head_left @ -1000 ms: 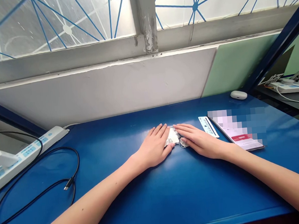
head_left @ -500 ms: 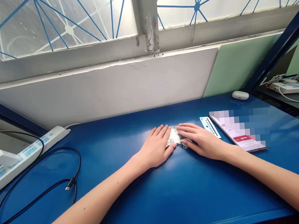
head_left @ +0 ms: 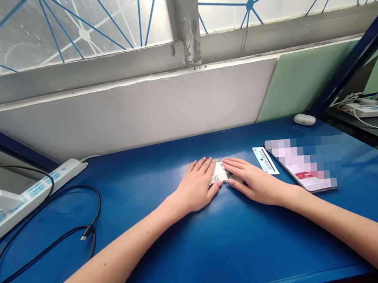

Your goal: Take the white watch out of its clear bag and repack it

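Observation:
A small clear plastic packet with something white in it [head_left: 219, 173] lies on the blue tabletop [head_left: 204, 253]. My left hand [head_left: 198, 185] rests flat over the packet's left part, fingers stretched out and palm down. From the other side my right hand [head_left: 249, 179] covers the packet's right end, with its fingers extended and the thumb a little apart. Only the white middle and a bit of shiny film show between the hands. What lies under the right palm is hidden.
A white-and-blue card [head_left: 265, 160] and a phone with a lit screen [head_left: 304, 171] lie right of my hands. Behind them sits a white earbud case [head_left: 304, 119]. At left are a power strip [head_left: 37, 190] and a looped black cable [head_left: 97, 205].
My right hand has shifted slightly and settled lower over the packet's right end, covering the crinkled film that showed by its fingertips. The left hand has stayed in place.

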A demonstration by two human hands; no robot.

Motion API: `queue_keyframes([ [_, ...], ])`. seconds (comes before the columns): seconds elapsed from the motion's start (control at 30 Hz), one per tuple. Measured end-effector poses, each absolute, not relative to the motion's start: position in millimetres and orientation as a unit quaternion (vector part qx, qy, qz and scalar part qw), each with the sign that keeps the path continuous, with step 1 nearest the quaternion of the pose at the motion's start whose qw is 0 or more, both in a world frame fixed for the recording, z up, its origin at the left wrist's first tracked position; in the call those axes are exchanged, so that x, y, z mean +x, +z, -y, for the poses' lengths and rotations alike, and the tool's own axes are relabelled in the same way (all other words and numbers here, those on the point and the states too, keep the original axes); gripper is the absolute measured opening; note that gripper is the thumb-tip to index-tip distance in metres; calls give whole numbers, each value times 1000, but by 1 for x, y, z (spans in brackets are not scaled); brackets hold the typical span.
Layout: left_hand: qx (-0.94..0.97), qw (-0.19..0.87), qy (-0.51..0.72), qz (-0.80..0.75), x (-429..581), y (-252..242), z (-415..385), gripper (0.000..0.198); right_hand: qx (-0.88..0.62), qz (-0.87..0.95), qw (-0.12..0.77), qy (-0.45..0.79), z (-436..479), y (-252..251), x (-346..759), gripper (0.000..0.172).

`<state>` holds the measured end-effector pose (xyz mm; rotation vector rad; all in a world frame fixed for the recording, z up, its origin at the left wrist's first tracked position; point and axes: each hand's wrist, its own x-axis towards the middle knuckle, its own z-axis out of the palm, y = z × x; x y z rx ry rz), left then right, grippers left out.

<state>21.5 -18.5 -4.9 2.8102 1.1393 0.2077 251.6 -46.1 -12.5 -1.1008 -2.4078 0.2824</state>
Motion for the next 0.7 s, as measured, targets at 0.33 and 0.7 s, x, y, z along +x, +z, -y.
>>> queue_keyframes([
  [0.33, 924, 66, 75, -370, 20, -4, 18, 58, -389, 901, 192, -7, 51, -7, 246, 58],
  [0.7, 919, 82, 81, -378, 20, -2, 19, 57, -407, 898, 164, -37, 55, 2, 232, 55],
])
